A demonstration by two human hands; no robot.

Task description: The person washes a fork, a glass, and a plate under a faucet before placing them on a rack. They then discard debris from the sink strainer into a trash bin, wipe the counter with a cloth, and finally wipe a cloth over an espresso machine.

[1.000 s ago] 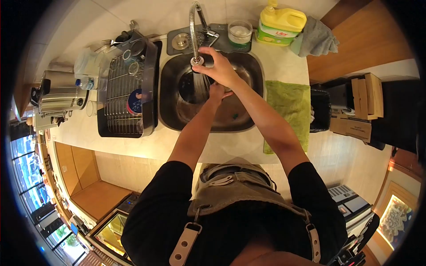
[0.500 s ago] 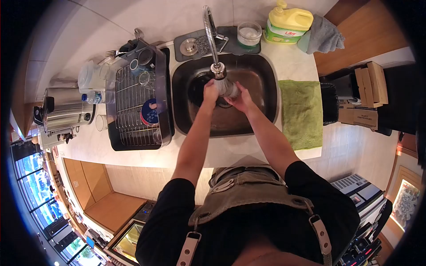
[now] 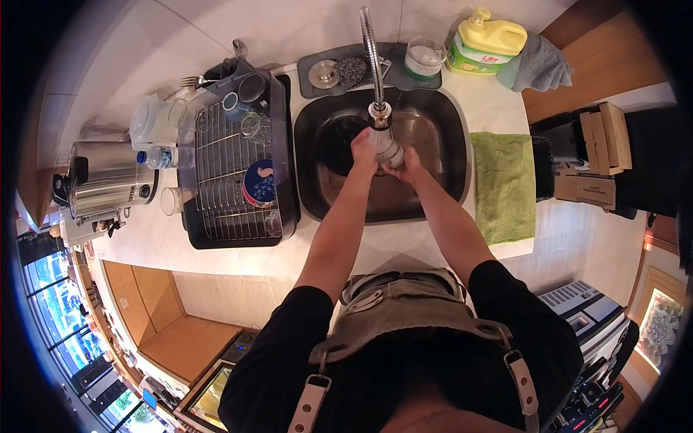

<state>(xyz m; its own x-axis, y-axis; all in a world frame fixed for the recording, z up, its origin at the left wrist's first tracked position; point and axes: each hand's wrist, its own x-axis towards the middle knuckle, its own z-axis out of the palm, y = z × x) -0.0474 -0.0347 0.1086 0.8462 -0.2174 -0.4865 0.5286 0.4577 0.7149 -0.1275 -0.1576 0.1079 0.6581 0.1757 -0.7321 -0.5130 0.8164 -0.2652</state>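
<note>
Water streams from the spring-neck faucet (image 3: 379, 112) into the dark sink (image 3: 309, 193). Beneath that spray, a clear drinking glass (image 3: 390, 154) is held tilted between my hands. My left hand (image 3: 365, 150) is closed against the glass's left side, partly behind the falling water. On the lower right, my right hand (image 3: 407, 167) grips the same glass with curled fingers. Water and glare blur the glass's outline. A round black item (image 3: 338, 144) lies in the sink, left of my hands.
Left of the sink stands a dish rack (image 3: 238, 209) with cups and a blue patterned dish (image 3: 260, 182). A green cloth (image 3: 503, 187) lies on the right. Behind are a scouring pad (image 3: 351, 71), a tub (image 3: 424, 60) and a yellow soap jug (image 3: 485, 45).
The camera view has shifted, so the sink and counter items appear farther right. Both hands stay on the glass under the water, and the glass's tilt looks slightly different.
</note>
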